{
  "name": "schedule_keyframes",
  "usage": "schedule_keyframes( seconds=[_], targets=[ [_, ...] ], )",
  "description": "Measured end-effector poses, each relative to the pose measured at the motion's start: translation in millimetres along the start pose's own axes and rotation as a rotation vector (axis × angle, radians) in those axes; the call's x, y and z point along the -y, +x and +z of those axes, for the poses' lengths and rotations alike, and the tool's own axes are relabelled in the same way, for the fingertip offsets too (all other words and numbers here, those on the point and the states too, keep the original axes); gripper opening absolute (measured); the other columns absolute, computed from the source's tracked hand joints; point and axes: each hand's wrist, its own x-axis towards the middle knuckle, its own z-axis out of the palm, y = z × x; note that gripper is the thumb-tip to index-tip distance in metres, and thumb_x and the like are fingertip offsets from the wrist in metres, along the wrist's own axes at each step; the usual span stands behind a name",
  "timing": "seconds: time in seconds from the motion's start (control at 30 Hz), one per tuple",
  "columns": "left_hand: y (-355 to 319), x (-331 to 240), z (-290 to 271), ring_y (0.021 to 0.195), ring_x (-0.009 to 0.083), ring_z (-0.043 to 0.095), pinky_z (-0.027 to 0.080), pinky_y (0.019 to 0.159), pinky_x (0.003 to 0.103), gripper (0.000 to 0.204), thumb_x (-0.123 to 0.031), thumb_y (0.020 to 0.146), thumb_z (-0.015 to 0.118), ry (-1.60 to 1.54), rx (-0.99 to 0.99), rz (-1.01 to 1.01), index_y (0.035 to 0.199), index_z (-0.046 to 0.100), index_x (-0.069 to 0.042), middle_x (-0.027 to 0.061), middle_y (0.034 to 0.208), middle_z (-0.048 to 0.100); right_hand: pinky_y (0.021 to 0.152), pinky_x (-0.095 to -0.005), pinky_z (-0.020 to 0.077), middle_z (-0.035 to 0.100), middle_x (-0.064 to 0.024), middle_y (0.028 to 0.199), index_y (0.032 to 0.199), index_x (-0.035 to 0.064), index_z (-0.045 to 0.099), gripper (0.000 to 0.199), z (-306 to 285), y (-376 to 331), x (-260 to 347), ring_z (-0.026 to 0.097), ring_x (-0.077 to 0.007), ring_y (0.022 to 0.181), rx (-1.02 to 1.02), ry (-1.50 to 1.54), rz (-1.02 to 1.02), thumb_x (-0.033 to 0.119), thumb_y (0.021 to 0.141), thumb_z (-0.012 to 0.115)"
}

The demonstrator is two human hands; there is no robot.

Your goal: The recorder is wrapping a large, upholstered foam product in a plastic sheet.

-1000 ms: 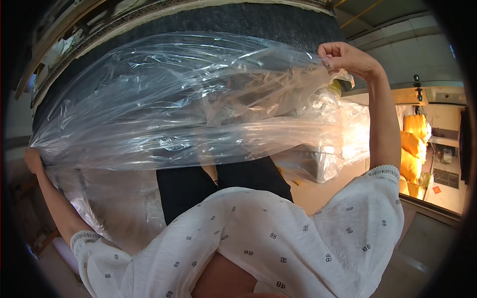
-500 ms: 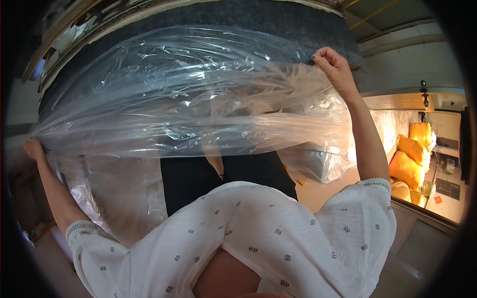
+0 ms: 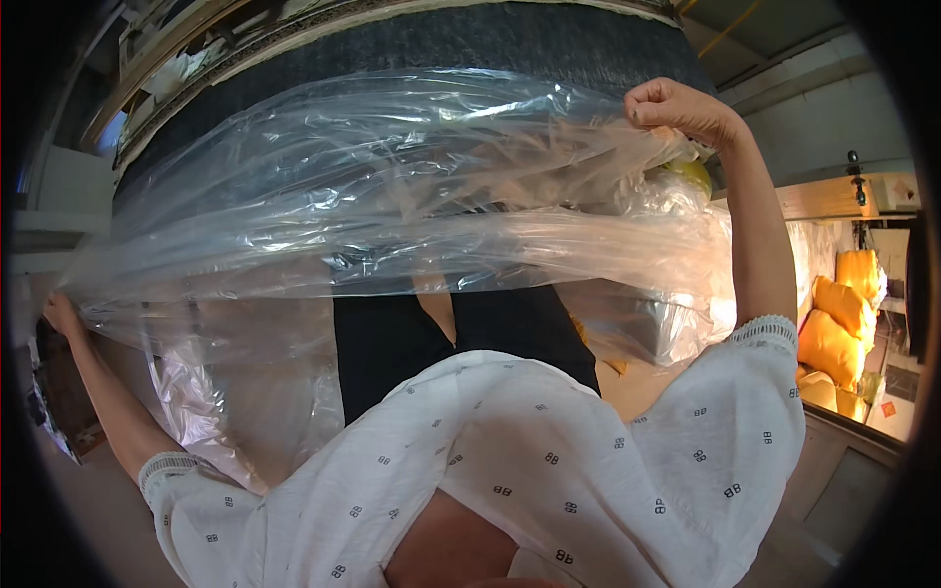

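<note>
A wide sheet of clear plastic film [image 3: 392, 186] is stretched between my two hands, creased and shiny, hanging in front of my legs. My left hand [image 3: 64, 314], far out at the left, is closed on one gathered end of it. Up at the right, my right hand [image 3: 681, 110] is raised and its fingers are curled on the film's upper edge. Whether the film is one layer or several, I cannot tell. Behind it lies a dark grey surface [image 3: 431, 44], partly seen through the film.
More crumpled clear plastic [image 3: 191, 392] hangs at the lower left, and a plastic-wrapped bundle [image 3: 676, 328] sits right of my legs. A yellow-green round thing [image 3: 691, 176] shows under my right wrist. Yellow bags [image 3: 833, 348] are stacked beyond an opening at the far right.
My right hand has shifted a little to the right, its wrist now bent. The film's upper edge sits lower, baring more of the dark surface, and my left hand is slightly lower.
</note>
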Motion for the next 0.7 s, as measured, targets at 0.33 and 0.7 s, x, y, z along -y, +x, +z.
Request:
schedule_keyframes(
  seconds=[0.33,0.7],
  targets=[
    [11,-14,-31,0.093,0.0405,0.058,0.045,0.081,0.044,0.046,-0.035,0.079,0.046,-0.014,-0.101,-0.343,0.097,0.064,0.004,0.0244,0.098,0.062,0.052,-0.0182,0.0371,0.053,0.0043,0.065,0.090,0.0058,0.062,0.018,91,34,-13,0.045,-0.0033,0.057,-0.678,0.307,-0.243,0.023,0.085,0.061],
    [20,101,-131,0.095,0.0292,0.060,0.045,0.083,0.037,0.050,-0.042,0.082,0.053,-0.011,-0.023,-0.091,0.103,0.063,0.002,0.0173,0.102,0.064,0.054,-0.0293,0.0419,0.059,-0.0061,0.066,0.075,0.0051,0.063,0.021,94,60,0,0.055,-0.0190,0.057,-1.085,-0.384,-0.352,0.026,0.079,0.064]
  ],
)
